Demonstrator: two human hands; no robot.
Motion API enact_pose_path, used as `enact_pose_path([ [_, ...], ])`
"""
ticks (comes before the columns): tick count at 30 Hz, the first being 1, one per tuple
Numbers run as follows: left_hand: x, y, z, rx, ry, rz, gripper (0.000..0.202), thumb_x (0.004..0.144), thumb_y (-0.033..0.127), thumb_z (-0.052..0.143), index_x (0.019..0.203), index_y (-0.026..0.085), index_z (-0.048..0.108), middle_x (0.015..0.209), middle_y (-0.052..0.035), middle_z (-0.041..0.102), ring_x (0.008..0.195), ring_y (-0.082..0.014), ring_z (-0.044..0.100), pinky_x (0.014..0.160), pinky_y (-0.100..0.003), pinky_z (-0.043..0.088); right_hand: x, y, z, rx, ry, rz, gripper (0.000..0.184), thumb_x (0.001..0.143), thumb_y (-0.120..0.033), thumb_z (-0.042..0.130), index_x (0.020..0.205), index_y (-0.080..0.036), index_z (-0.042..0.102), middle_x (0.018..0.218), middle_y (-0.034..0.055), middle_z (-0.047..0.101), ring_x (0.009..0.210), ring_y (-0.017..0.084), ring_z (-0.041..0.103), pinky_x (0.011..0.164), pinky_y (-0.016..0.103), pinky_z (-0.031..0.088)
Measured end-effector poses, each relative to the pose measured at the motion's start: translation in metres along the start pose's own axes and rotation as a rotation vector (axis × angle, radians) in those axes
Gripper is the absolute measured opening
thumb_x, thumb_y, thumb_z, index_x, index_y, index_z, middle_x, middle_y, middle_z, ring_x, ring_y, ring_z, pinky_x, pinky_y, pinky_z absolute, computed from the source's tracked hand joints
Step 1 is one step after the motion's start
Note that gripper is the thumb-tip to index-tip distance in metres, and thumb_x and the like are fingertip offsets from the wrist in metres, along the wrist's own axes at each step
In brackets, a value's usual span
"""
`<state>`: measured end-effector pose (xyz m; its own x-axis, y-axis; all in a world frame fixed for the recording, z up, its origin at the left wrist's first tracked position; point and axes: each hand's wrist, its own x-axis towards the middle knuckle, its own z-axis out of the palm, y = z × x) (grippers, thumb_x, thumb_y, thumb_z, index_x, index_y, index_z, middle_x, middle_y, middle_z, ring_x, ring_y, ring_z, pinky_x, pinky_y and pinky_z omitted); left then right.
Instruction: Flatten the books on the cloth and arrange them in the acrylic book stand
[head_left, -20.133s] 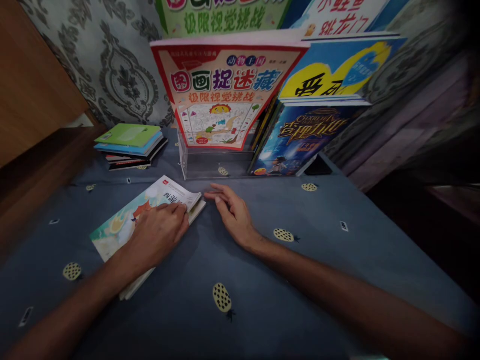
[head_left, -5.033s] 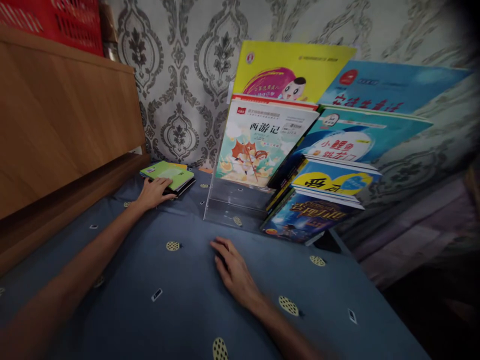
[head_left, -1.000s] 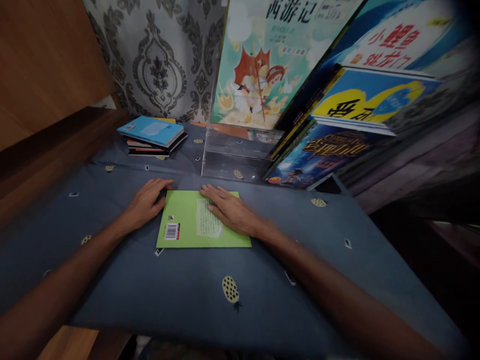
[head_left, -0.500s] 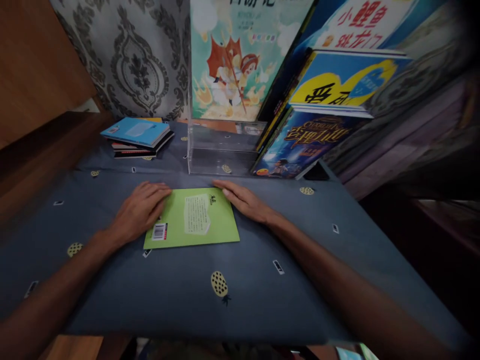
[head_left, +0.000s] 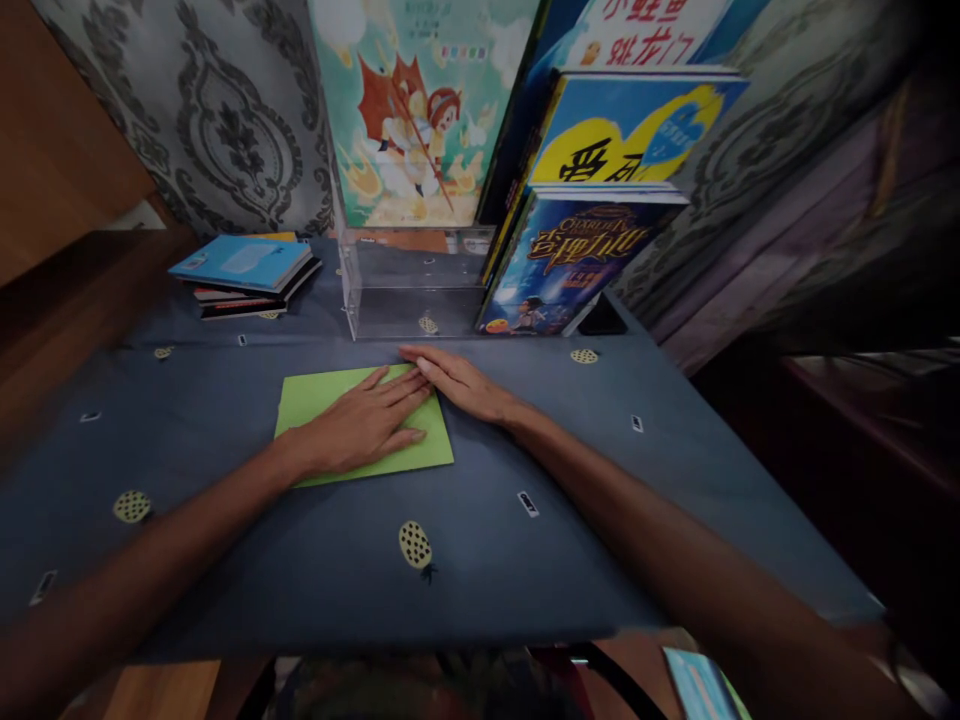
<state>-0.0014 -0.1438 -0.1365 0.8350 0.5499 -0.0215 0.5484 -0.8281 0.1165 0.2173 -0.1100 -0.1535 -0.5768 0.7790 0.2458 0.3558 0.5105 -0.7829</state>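
Observation:
A green book point(head_left: 307, 400) lies flat on the blue tablecloth in front of me. My left hand point(head_left: 367, 422) rests palm down across its cover, fingers stretched toward the upper right corner and the thumb apart. At that same corner is my right hand point(head_left: 465, 385), lying along the book's right edge with its fingers extended. The fingertips of both hands meet or nearly meet there. Most of the print on the cover is hidden under my left hand.
A clear acrylic stand point(head_left: 412, 300) holds a teal picture book point(head_left: 412, 120). To its right stand a dark blue book point(head_left: 577, 260) and a blue and yellow book point(head_left: 637, 130). A stack of books topped by a blue book point(head_left: 244, 262) lies at the left. A dark flat object point(head_left: 602, 317) sits behind.
My left hand has slid from the green book's left edge rightward over its cover. My right hand stays at the upper right corner. The whole view has shifted slightly.

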Motion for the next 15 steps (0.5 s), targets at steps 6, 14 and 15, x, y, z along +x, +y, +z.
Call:
enact_pose_path([
  [6,-0.011,0.036,0.000,-0.006,-0.030,0.153,0.067,0.105,0.059,0.020,0.160,0.020,0.021,0.166,-0.0067,0.026,0.156,-0.0190,0.015,0.127,-0.043,0.002,-0.001,0.002,0.001,-0.040,-0.022,-0.010,0.057,0.104,-0.055,0.030,0.145,-0.022,0.052,0.149,0.0090,0.056,0.139,0.022,0.050,0.120,0.047,0.035],
  [14,-0.035,0.052,0.002,0.007,-0.023,0.187,0.067,0.105,0.057,0.024,0.162,0.022,0.011,0.167,-0.0052,0.024,0.156,-0.0168,0.016,0.128,-0.041,0.006,-0.004,0.002,0.006,-0.182,-0.067,-0.075,0.057,0.104,-0.054,0.027,0.149,-0.024,0.047,0.153,0.0075,0.052,0.147,0.024,0.040,0.123,0.054,0.027],
  [15,-0.038,0.052,0.002,0.010,-0.017,0.178,0.069,0.105,0.058,0.025,0.162,0.022,0.011,0.167,-0.0058,0.024,0.156,-0.0172,0.017,0.128,-0.041,0.006,-0.004,0.002,0.006,-0.195,-0.072,-0.077,0.058,0.104,-0.054,0.027,0.149,-0.023,0.046,0.154,0.0081,0.051,0.148,0.024,0.038,0.124,0.054,0.026],
])
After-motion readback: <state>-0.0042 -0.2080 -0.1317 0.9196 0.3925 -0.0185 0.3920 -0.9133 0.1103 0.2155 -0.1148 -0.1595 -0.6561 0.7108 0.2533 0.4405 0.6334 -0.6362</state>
